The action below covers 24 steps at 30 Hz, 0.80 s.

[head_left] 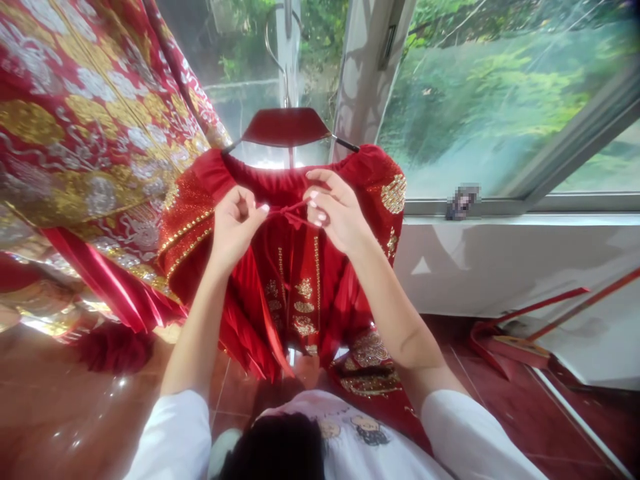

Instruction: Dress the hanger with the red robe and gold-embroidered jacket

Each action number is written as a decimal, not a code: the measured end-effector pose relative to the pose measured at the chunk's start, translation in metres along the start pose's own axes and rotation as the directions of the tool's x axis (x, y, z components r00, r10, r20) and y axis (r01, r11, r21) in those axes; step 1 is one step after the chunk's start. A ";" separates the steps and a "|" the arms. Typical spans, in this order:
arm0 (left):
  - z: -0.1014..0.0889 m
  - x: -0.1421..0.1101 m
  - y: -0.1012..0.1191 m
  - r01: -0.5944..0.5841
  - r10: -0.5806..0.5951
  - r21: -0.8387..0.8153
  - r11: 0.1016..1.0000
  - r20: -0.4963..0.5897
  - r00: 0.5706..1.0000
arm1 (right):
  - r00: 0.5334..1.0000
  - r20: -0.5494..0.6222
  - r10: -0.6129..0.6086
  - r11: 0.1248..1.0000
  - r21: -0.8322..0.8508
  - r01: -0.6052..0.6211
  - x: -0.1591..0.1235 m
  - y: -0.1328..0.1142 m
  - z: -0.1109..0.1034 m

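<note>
A red garment (376, 167) with gold embroidery hangs in front of me, its gathered neckline over a dark red hanger (286, 127). At the middle of that neckline, a thin red cord (290, 212) is looped and crossed into a knot or bow. My left hand (237, 217) pinches one side of the cord between thumb and forefinger. On the other side, my right hand (335, 207) has its fingertips closed on the cord's loop, with the other fingers bent. The cord runs between the two hands, and the garment's front hangs below them.
A red, gold and silver patterned garment (95, 113) hangs close on the left, with a shiny red ribbon (115, 280) beneath. Behind the hanger are window frames (370, 87) and a white sill (500, 217). A red-handled object (500, 347) is at the lower right on the tiled floor.
</note>
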<state>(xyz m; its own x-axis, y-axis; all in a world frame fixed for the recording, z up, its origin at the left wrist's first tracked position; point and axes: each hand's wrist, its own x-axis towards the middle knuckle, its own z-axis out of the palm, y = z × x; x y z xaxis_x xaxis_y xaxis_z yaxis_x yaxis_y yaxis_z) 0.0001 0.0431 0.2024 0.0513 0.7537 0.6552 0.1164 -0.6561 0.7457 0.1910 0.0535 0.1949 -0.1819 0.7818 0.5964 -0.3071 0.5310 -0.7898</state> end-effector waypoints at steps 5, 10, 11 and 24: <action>-0.003 0.004 0.000 0.007 -0.004 -0.085 0.996 0.041 0.999 | 0.998 -0.031 -0.053 0.998 -0.047 0.051 0.000 0.000 0.001; -0.009 0.009 -0.005 0.041 -0.039 -0.079 0.996 0.030 0.999 | 0.995 -0.078 -0.064 0.949 -0.312 0.037 0.003 -0.003 -0.006; -0.010 0.010 -0.005 0.040 -0.038 -0.082 0.996 0.026 0.999 | 0.994 -0.075 -0.083 0.923 -0.382 0.048 0.003 -0.005 -0.008; -0.041 0.011 0.010 -0.288 0.308 0.470 0.834 0.036 0.951 | 0.846 -0.034 -0.532 0.351 -0.918 0.184 -0.010 -0.023 -0.048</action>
<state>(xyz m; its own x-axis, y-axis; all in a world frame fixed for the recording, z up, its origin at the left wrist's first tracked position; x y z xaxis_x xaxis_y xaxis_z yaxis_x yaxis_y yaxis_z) -0.0392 0.0432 0.2227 0.1206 0.5163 0.8479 0.5485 -0.7465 0.3766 0.2448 0.0491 0.2007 0.0408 0.3905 0.9197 0.7167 0.6299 -0.2993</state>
